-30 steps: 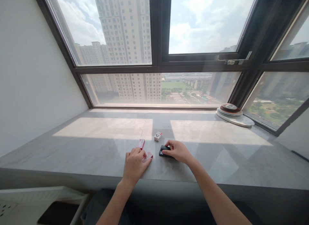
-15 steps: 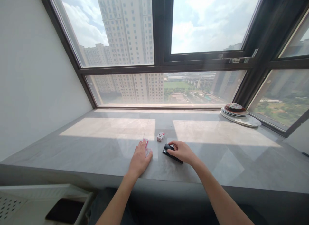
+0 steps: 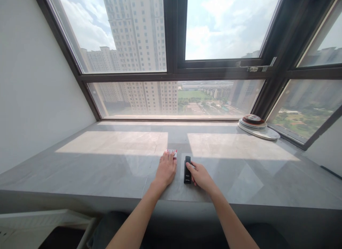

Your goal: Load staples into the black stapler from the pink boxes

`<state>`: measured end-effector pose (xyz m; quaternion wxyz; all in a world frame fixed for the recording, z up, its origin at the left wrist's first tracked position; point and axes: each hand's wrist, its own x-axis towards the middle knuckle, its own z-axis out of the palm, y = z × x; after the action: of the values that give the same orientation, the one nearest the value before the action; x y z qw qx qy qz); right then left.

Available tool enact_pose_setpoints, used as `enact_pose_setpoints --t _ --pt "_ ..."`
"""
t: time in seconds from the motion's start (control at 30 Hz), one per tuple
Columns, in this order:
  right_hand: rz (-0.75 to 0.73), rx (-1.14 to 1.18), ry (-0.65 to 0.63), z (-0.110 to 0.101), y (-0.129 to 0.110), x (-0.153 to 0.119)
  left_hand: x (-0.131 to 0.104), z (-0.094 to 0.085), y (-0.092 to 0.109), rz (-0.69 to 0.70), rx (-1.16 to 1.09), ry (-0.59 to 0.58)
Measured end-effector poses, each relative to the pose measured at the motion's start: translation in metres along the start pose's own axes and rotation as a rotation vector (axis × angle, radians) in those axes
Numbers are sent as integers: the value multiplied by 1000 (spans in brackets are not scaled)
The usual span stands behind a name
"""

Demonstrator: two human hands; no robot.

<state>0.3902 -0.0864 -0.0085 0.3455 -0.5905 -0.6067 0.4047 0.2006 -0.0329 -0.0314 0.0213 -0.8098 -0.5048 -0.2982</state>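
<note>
Steadily, the right hand [image 3: 201, 176] is holding the black stapler [image 3: 187, 170] on the pale ledge [image 3: 128, 170], its thumb lying along the top and its fingers curling round the right side. The left hand [image 3: 166, 169] is covering part of a pink-and-white box [image 3: 172, 153] just left of the stapler's far end, though I can't tell whether it's pinching or merely resting. I'd say both are calling for light, level fingertip pressure, with the box staying clear of the stapler.
</note>
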Motion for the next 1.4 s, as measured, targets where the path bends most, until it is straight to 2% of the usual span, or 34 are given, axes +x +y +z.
enact_pose_setpoints --t 0.13,0.23,0.33,0.53,0.63,0.77,0.93,1.03,1.1,1.17,1.23,1.3,1.4 --pt "-20 13 13 20 -13 0 -32 -11 8 21 2 13" --pt "-82 -38 -13 46 -30 2 -51 -22 0 49 19 28" --pt "-116 -71 -71 75 -49 10 -63 -37 -29 55 54 30" --pt "-134 -52 -180 130 -85 39 -72 -70 -109 -18 120 25" --pt "-131 -28 -208 149 -95 50 -70 -79 -134 -32 136 35" --pt "-118 11 -224 162 -94 61 -66 -82 -146 -27 153 18" --pt "-102 83 -214 171 -83 65 -67 -81 -143 -121 164 17" --pt "-80 143 -172 166 -69 60 -68 -87 -139 -197 150 70" --pt "-80 197 -100 151 -53 55 -68 -95 -133 -242 130 158" --pt "-114 214 -2 123 -32 48 -66 -103 -120 -264 105 263" --pt "-175 133 101 88 -11 38 -63 -108 -98 -240 67 330" --pt "-218 -34 197 51 8 26 -59 -106 -70 -167 13 313" --pt "-250 -397 269 8 28 3 -51 -84 -26 -9 -61 124"
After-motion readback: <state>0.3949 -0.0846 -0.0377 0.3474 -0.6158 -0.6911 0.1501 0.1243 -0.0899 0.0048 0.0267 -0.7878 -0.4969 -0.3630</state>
